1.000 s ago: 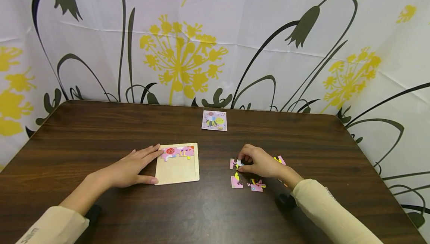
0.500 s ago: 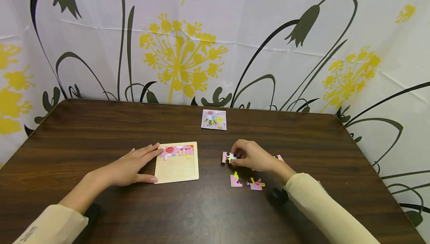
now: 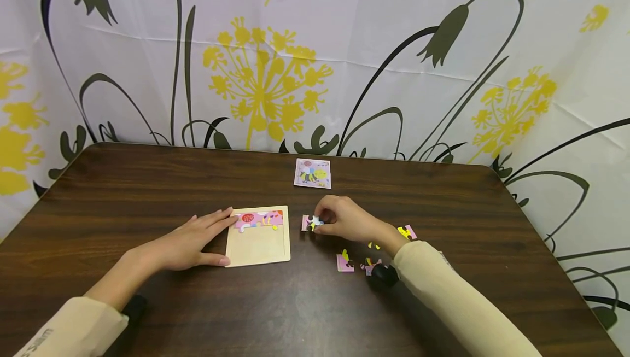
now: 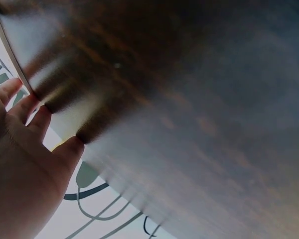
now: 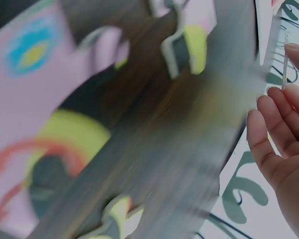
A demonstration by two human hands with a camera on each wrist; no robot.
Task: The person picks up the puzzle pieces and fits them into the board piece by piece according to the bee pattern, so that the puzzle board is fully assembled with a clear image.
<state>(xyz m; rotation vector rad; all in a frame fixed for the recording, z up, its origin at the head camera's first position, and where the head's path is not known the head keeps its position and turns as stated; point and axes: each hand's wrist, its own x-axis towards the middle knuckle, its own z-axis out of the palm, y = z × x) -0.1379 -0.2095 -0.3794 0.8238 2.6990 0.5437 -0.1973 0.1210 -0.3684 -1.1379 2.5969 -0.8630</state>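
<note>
My left hand [image 3: 189, 242] rests against the left side of a square wooden puzzle tray [image 3: 258, 263], fingers extended, fingertips at its upper left corner and thumb at the lower left. A row of joined pink pieces [image 3: 261, 219] fills the tray's top. Between thumb and fingers my right hand [image 3: 349, 220] pinches a jigsaw piece [image 3: 305, 223], pink with white and dark parts, just right of the tray. The right wrist view shows that piece [image 5: 285, 64] edge-on. In the left wrist view the left hand's fingers [image 4: 70, 149] touch the tray side, which is mostly hidden.
Several loose jigsaw pieces lie to the right, among them a pink and yellow one [image 3: 345, 263] and another [image 3: 407, 232] beyond the right wrist. A bee picture card [image 3: 313, 173] lies at the back of the brown table [image 3: 197, 176]. A flowered curtain [image 3: 374, 29] hangs behind.
My right hand has picked up the jigsaw piece and carried it left from among the loose pieces towards the tray. The left hand has stayed at the tray.
</note>
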